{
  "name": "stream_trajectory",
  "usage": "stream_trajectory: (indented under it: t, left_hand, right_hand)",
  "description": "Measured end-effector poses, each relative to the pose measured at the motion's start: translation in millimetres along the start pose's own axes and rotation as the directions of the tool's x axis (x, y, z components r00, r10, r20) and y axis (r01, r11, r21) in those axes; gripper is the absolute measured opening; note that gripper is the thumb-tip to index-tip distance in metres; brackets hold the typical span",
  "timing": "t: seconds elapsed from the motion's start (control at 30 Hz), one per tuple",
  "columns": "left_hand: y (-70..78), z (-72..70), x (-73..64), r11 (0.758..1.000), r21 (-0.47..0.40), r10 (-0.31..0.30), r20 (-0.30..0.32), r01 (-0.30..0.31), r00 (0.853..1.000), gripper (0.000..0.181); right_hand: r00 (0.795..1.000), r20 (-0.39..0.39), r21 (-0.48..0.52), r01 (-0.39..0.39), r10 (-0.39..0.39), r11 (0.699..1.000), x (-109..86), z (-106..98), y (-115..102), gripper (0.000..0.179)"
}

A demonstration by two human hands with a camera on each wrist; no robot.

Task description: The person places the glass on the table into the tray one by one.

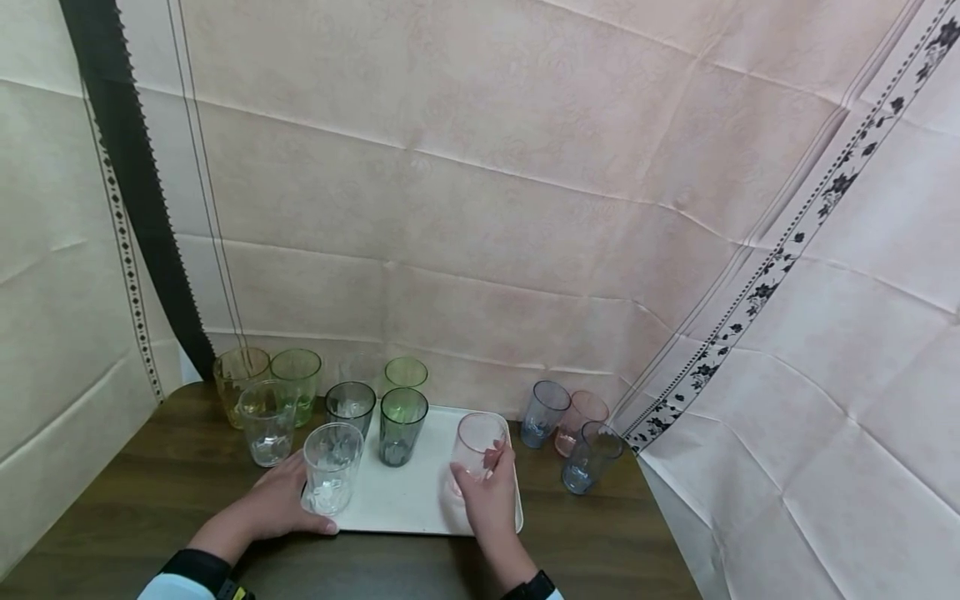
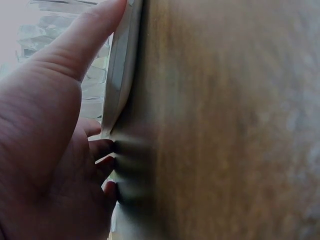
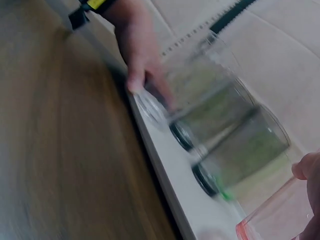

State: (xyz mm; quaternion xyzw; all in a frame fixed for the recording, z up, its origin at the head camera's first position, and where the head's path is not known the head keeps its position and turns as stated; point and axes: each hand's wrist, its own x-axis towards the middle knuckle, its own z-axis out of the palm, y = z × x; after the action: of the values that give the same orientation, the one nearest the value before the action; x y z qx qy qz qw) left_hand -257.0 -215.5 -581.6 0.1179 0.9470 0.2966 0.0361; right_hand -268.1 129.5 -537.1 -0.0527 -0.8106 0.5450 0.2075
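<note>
A white tray [image 1: 420, 512] lies on the wooden table. My left hand [image 1: 281, 498] holds its front left corner, thumb along the front edge and fingers at the left side. Close beside that hand stands a clear glass tumbler [image 1: 332, 471] on the tray. My right hand [image 1: 495, 500] grips a pink glass tumbler [image 1: 474, 437] over the tray's right part, thumb on its near left side; its other fingers are partly hidden. Between the hands, farther back, are a grey tumbler [image 1: 351, 402] and a dark green-grey tumbler [image 1: 399, 432].
Behind them show a green tumbler [image 1: 406, 372] and a faint clear one. Left of the tray stand amber [image 1: 234, 392], green [image 1: 306, 396] and clear [image 1: 267, 425] tumblers. To its right are two bluish tumblers and a pink one [image 1: 581, 425]. Pale cloth [image 1: 480, 208] walls the back and sides.
</note>
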Motion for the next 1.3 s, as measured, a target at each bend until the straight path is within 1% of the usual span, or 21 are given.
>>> stream_trajectory:
  t: [0.07, 0.17, 0.33, 0.47, 0.57, 0.7, 0.8, 0.97, 1.03, 1.2, 1.3]
  left_hand:
    - [0.7, -0.6, 0.0, 1.000, -0.004, -0.004, 0.005, 0.004, 1.000, 0.139]
    - [1.3, -1.6, 0.0, 1.000, -0.001, 0.001, 0.004, -0.001, 1.000, 0.138]
    - [0.7, -1.5, 0.3, 1.000, 0.005, -0.007, 0.009, 0.007, 1.000, 0.139]
    - [1.5, -1.4, -0.4, 1.000, 0.014, -0.007, 0.005, 0.007, 1.000, 0.140]
    - [2.5, -2.0, -0.7, 1.000, 0.019, 0.011, -0.010, -0.010, 1.000, 0.139]
    - [2.9, -2.1, -0.6, 0.999, 0.025, 0.023, -0.021, -0.022, 1.000, 0.138]
    - [2.0, -0.7, -0.6, 0.999, 0.034, 0.028, -0.026, -0.027, 0.999, 0.138]
    - [-1.9, 2.1, 0.6, 0.998, 0.044, 0.047, -0.045, -0.046, 0.998, 0.139]
    - [-3.4, 3.1, 1.1, 0.998, 0.039, 0.052, -0.052, -0.050, 0.997, 0.139]
    - [-4.6, 3.9, 0.7, 0.999, 0.021, 0.046, -0.050, -0.045, 0.998, 0.140]
    - [-3.8, 3.4, 0.2, 0.999, 0.016, 0.047, -0.046, -0.046, 0.998, 0.139]
  right_hand:
    - [1.000, 0.023, 0.005, 0.010, -0.011, 1.000, -6.0, 8, -4, 0.074]
    - [0.998, 0.066, -0.006, 0.001, -0.001, 1.000, -14.7, 19, -9, 0.077]
    - [0.992, 0.123, 0.019, 0.003, -0.005, 1.000, -28.5, 34, -19, 0.080]
    - [0.983, 0.185, 0.041, -0.022, 0.014, 0.999, -37.6, 44, -28, 0.081]
    - [0.975, 0.221, 0.049, -0.030, 0.018, 0.998, -42.7, 51, -33, 0.077]
    - [0.970, 0.244, 0.044, -0.015, 0.004, 0.999, -47.3, 58, -35, 0.072]
    - [0.967, 0.252, 0.043, 0.012, -0.022, 0.999, -49.5, 61, -38, 0.070]
    - [0.963, 0.260, 0.043, 0.054, -0.063, 0.998, -52.0, 65, -39, 0.073]
    - [0.962, 0.266, 0.039, 0.055, -0.063, 0.998, -52.8, 67, -38, 0.075]
    - [0.955, 0.293, 0.029, 0.033, -0.040, 0.999, -53.1, 76, -33, 0.069]
    - [0.951, 0.306, 0.031, 0.027, -0.035, 0.999, -53.7, 79, -30, 0.069]
